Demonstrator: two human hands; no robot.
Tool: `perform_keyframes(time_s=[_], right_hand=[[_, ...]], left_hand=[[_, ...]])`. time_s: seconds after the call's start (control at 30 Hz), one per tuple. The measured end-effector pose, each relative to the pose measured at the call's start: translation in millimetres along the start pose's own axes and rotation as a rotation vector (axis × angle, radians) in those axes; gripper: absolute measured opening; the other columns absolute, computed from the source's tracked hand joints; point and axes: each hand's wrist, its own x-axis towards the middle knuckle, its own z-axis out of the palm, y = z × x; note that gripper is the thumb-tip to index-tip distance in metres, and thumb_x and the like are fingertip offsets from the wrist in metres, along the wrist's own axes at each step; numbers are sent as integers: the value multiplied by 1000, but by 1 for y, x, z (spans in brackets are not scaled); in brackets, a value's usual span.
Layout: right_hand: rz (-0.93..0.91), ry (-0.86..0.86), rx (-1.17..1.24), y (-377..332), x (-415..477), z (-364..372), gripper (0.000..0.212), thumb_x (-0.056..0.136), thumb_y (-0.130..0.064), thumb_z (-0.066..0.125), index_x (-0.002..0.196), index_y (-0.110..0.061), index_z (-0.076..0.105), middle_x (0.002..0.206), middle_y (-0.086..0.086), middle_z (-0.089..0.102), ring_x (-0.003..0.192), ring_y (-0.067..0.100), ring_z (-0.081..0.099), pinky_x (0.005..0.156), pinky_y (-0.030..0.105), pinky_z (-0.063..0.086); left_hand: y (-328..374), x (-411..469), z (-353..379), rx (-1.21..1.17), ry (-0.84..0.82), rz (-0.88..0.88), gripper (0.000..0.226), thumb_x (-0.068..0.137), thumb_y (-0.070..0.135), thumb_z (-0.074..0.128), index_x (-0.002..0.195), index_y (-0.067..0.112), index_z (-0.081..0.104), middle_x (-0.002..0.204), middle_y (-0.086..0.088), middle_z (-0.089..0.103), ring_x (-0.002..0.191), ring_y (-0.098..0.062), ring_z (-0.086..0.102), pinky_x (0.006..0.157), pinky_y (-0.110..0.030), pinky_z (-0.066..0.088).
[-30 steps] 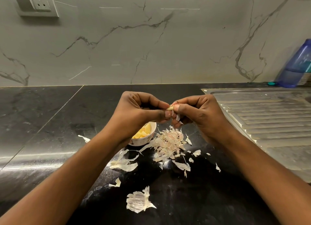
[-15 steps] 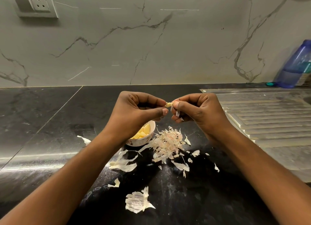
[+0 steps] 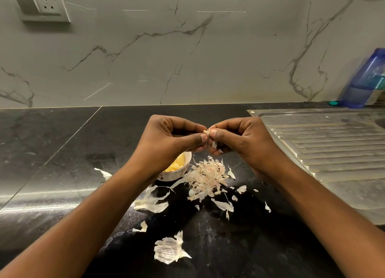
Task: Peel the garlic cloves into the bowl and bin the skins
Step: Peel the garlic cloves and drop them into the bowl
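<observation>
Head view, single entry.

- Garlic clove (image 3: 206, 132): held in the air between the two hands, above and just behind the bowl. Only a pale tip shows, so its long axis probably runs left to right, from one set of fingertips to the other.
- Left hand (image 3: 166, 144): curled, thumb and forefinger pinching the clove's left end.
- Right hand (image 3: 239, 142): curled, thumb and fingers pinching the clove's right end; a loose strip of skin (image 3: 214, 144) hangs below its fingertips.
- Both hands are equally close to the clove, touching it.
- Bowl (image 3: 174, 176): on the tabletop (image 3: 62, 152), under the left wrist, partly hidden, with yellow peeled cloves (image 3: 177, 165) inside. The drop runs down and slightly left, so the left hand seems better placed for it.
- Heap of skins (image 3: 206, 177): just right of the bowl, below the clove; scraps scattered nearer the person. No bin visible.
- Draining board (image 3: 333, 152): right, well apart.
</observation>
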Motion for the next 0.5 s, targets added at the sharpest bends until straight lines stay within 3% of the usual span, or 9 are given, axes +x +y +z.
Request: perform_keyframes(time_s=[0.23,0.5], right_hand=[[5,-16,-28,0,0,0,15,97,-14,73,107,-4,79,86,8,80,76,22,78,71,31,65],[2,-4,25,-2,-1,0,10,98,-11,71,103,-8,80,85,9,80,74,24,77,72,37,67]], left_hand=[[1,0,0,-49,-4,-25,17,89,5,75,105,2,76,90,-15,80,81,-28,80,72,-26,65],[4,1,-1,-267,23,-164,17,90,2,69,106,0,75,93,-21,79,81,-27,79,73,-28,66]])
